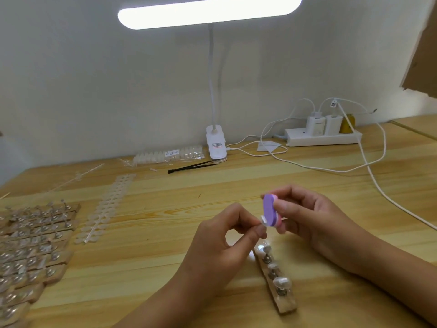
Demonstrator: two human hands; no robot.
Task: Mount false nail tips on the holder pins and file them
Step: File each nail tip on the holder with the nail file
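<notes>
Purple file block (269,210) is in your right hand (314,221), with the grip closed round it between fingers and thumb. Your left hand (227,235) grip pinches a clear nail tip (263,220), and the tip's edge touches the block's lower end. Step in hand: filing, with the tip off the pin. The wooden holder strip (275,278) lies on the bench (165,268) just below both grips, with tips on several pins. Next move likely calls for short light strokes, then seating this tip on a free pin; can't tell which pin is free. Loaded strips (30,245) lie well left of the grips.
</notes>
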